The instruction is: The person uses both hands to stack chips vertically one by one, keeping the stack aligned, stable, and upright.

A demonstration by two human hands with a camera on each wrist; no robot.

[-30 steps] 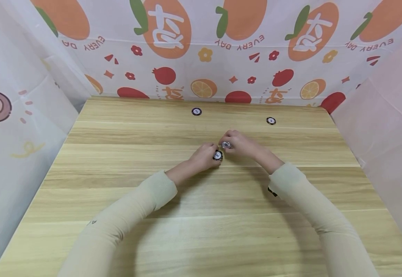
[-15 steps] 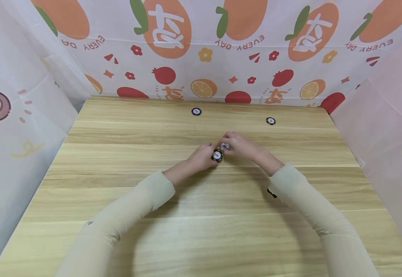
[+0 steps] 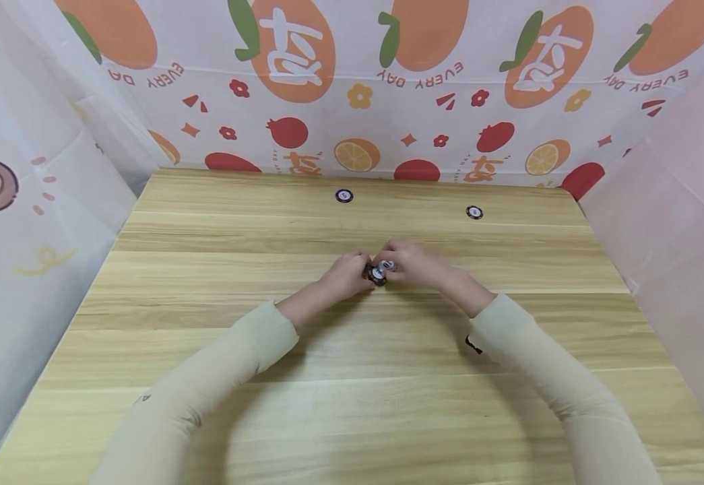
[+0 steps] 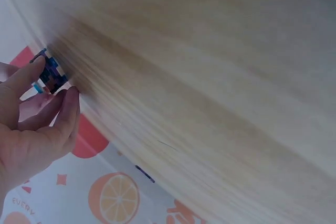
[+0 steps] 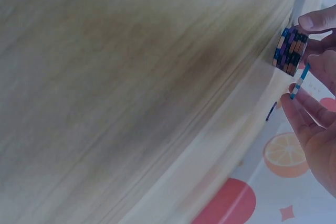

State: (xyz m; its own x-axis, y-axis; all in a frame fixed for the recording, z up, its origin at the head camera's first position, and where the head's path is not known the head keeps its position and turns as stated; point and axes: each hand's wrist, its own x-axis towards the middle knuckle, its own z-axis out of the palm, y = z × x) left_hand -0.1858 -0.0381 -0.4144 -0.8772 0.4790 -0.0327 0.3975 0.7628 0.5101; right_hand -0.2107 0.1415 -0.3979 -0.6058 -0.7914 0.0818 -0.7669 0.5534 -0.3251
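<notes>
Near the middle of the wooden table, my left hand holds a short stack of dark poker chips by its sides. The right wrist view shows the stack side-on, its edges striped in blue, purple, black and tan. My right hand pinches a single light-faced poker chip between thumb and fingers. This chip has a light blue and white edge and is tilted, close beside the stack. Whether the two touch I cannot tell.
Two poker chips lie flat near the table's far edge, a purple-rimmed chip and a black-rimmed chip. A fruit-print curtain hangs behind the table. A small black item shows at the right sleeve.
My right hand has brought the single chip down and left, right up to the stack. My left hand has shifted slightly left with the stack. The two far chips have stayed put.
</notes>
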